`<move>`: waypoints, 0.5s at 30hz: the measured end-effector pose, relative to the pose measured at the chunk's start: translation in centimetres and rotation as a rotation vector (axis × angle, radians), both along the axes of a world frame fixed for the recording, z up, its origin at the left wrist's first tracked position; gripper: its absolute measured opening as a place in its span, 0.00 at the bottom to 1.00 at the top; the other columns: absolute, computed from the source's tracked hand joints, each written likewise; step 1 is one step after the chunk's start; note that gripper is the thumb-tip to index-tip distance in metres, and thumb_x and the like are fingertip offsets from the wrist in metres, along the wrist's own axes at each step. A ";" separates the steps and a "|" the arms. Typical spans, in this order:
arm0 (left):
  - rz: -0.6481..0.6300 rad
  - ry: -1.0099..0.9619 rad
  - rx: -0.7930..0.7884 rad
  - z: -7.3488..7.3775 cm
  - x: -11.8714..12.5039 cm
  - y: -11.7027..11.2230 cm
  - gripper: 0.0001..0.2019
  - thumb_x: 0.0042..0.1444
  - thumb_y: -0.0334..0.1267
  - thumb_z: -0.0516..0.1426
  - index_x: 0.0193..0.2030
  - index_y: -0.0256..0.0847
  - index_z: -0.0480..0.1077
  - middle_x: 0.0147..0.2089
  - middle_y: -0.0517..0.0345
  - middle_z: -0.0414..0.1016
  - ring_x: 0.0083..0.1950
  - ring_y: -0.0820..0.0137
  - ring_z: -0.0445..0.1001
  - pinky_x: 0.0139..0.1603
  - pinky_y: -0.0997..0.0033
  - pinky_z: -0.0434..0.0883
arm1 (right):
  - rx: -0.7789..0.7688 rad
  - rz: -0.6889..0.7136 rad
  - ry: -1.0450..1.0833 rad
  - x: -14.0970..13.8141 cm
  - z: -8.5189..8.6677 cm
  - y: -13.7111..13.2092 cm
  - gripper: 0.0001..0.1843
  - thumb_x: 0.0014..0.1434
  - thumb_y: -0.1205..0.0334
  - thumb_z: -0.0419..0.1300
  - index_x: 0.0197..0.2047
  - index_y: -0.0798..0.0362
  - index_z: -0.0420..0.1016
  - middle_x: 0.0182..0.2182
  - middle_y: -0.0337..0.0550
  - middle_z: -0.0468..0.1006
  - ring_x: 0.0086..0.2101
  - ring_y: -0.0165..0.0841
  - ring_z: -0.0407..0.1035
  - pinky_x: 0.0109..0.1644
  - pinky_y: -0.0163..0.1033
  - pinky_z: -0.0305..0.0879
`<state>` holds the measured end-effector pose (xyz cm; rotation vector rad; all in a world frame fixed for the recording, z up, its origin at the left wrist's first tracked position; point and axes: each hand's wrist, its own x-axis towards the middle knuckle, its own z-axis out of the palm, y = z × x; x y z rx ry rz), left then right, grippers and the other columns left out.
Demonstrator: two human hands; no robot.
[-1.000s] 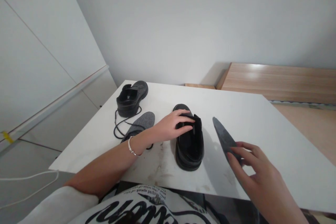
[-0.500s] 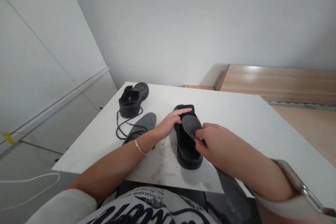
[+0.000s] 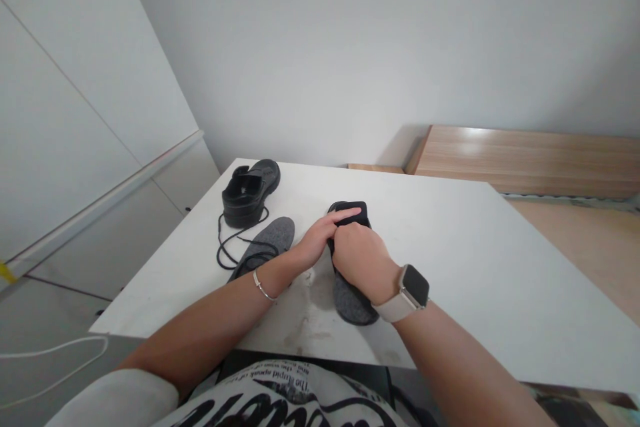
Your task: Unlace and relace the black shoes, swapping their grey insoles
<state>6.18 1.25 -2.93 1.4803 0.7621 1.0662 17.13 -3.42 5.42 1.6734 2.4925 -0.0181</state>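
Note:
A black shoe [image 3: 350, 212] lies on the white table [image 3: 475, 267] in front of me, toe pointing away. My left hand [image 3: 323, 237] rests on its tongue with fingers stretched flat. My right hand [image 3: 363, 259] is curled over the shoe's opening, pressing a grey insole [image 3: 350, 300] into it; the insole's heel end shows at the near end of the shoe. Which fingers grip the insole is hidden by the back of the hand.
A second black shoe [image 3: 250, 190] stands at the table's far left, with a black lace [image 3: 235, 243] and another grey insole [image 3: 265, 243] beside it. A wooden surface [image 3: 525, 157] lies behind the table on the right. White cabinets [image 3: 75, 147] stand on the left.
My right hand picked the grey insole up from the table on the right, carried it over the shoe and pushed it in. My left hand stayed on the shoe's tongue.

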 end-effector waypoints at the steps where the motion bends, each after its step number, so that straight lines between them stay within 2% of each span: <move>1: 0.000 -0.003 0.013 0.0 0.0 0.0 0.31 0.48 0.32 0.50 0.60 0.38 0.74 0.66 0.53 0.70 0.69 0.56 0.63 0.74 0.53 0.53 | -0.009 -0.036 0.011 0.0 -0.3 -0.1 0.20 0.65 0.76 0.46 0.46 0.67 0.79 0.42 0.65 0.80 0.44 0.41 0.78 0.45 0.38 0.72; 5: -0.013 -0.012 0.024 -0.2 0.1 0.2 0.34 0.42 0.31 0.50 0.60 0.38 0.74 0.66 0.54 0.71 0.70 0.55 0.62 0.74 0.53 0.52 | -0.071 -0.087 0.025 0.5 -0.6 0.0 0.20 0.66 0.76 0.47 0.47 0.65 0.79 0.43 0.64 0.80 0.43 0.41 0.78 0.44 0.39 0.73; 9: -0.005 -0.006 0.041 -0.4 0.1 0.4 0.34 0.42 0.31 0.50 0.59 0.39 0.75 0.65 0.55 0.71 0.69 0.55 0.63 0.75 0.53 0.51 | -0.062 -0.106 -0.010 0.4 -0.4 0.1 0.19 0.66 0.76 0.48 0.49 0.64 0.79 0.46 0.65 0.79 0.45 0.43 0.78 0.45 0.40 0.74; 15: -0.020 -0.047 0.026 -0.8 -0.1 0.4 0.35 0.42 0.32 0.50 0.60 0.39 0.74 0.67 0.55 0.70 0.70 0.55 0.62 0.74 0.52 0.53 | -0.045 -0.131 0.007 0.1 -0.9 0.7 0.23 0.67 0.78 0.42 0.47 0.66 0.78 0.45 0.64 0.79 0.46 0.42 0.77 0.47 0.40 0.73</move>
